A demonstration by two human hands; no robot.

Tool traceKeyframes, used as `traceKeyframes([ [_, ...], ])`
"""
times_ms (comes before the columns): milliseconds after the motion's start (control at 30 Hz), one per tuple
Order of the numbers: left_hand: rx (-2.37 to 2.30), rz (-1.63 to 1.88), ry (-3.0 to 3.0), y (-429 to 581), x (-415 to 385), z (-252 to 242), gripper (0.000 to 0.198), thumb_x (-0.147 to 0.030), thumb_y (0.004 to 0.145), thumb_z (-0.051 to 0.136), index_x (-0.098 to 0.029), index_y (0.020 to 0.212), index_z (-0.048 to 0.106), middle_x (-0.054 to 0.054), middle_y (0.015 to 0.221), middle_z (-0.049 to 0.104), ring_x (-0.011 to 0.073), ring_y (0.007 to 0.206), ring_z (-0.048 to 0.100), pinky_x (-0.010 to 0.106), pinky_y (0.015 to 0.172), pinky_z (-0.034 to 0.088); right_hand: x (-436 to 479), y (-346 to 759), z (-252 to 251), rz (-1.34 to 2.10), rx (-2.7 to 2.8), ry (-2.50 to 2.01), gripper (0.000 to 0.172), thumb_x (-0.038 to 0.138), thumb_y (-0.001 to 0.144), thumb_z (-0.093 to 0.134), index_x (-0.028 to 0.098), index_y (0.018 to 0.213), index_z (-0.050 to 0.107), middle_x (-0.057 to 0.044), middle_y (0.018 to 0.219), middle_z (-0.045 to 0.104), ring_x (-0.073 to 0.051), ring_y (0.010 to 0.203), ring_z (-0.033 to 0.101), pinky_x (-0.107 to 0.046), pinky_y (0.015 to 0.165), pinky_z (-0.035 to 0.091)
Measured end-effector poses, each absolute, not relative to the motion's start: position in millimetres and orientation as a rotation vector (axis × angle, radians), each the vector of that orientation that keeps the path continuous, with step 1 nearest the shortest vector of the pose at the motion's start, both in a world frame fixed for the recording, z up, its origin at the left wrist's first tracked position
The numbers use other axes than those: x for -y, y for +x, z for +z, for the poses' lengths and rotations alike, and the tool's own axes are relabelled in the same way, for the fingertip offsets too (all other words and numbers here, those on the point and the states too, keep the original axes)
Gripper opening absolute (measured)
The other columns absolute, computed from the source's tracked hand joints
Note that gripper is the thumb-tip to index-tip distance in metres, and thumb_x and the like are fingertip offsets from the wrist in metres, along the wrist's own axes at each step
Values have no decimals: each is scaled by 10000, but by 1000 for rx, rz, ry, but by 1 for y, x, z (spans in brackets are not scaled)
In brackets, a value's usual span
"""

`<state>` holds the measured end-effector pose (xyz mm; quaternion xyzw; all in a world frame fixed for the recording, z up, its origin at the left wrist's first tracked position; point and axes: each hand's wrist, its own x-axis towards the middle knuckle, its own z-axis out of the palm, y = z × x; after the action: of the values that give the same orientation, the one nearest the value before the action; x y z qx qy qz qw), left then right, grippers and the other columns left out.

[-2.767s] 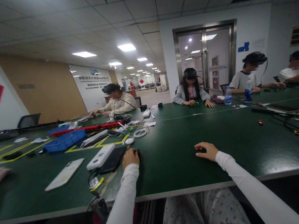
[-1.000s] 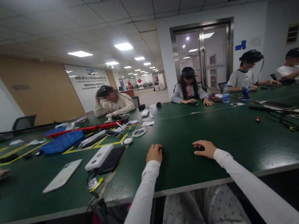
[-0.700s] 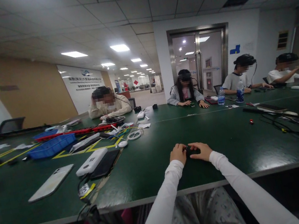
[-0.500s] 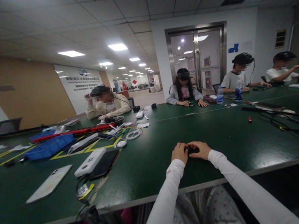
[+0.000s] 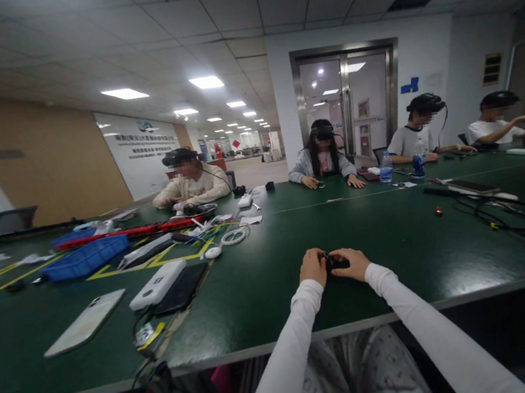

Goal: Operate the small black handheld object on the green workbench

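Close to the table's front edge, my left hand and my right hand meet over the green table. Between them is a small black object, mostly covered by my fingers, so its kind does not show. The fingers of both hands are curled round it from either side. Whether it rests on the table or is held just above it, I cannot tell.
To the left lie a white phone, a white power bank, a black flat case and a blue tray. Black cables and a small red item are on the right. Several people sit across the table.
My left hand has shifted slightly left, showing a bit more of the black object. Across the table at left, a person has lowered a raised hand.
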<state>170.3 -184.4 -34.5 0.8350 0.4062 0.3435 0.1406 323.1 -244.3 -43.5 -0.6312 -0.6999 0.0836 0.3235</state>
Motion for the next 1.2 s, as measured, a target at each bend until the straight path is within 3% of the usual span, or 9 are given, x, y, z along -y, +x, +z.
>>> traceKeyframes([
  [200,-1196,1308,2109,166,178,-34,191,-173,841,370,-175,1011,456,74,970,577,139,935,549,312,861,408,248,322,-40,259,1819,-1671,549,469,658,635,251,1149,524,-47,1037,616,-220,927,565,-383,832,411],
  [433,-972,811,2464,171,189,-34,231,-133,796,420,-190,1012,480,60,995,572,141,967,537,295,864,410,245,323,-44,320,1756,-1639,635,491,674,616,234,1227,438,-45,1031,633,-218,945,569,-399,849,405],
  [667,-1344,713,2433,138,171,-20,243,-183,842,379,-201,1061,482,81,1043,549,148,1017,523,279,858,405,245,325,-43,389,1736,-1609,577,474,709,595,266,1222,432,-23,1017,635,-207,943,574,-424,873,391],
  [933,-1905,742,2241,25,116,-1,243,-179,840,389,-192,1057,496,94,1052,579,172,1052,514,293,853,404,242,327,-53,388,1753,-1578,562,478,707,587,246,1201,451,-27,1005,635,-198,926,574,-430,876,392],
  [1200,-2058,784,2217,-21,111,3,252,-180,838,377,-194,1056,503,80,1097,577,196,1066,499,315,869,396,245,328,-54,403,1750,-1583,549,459,720,576,242,1209,448,-31,1019,627,-201,942,568,-429,888,395],
])
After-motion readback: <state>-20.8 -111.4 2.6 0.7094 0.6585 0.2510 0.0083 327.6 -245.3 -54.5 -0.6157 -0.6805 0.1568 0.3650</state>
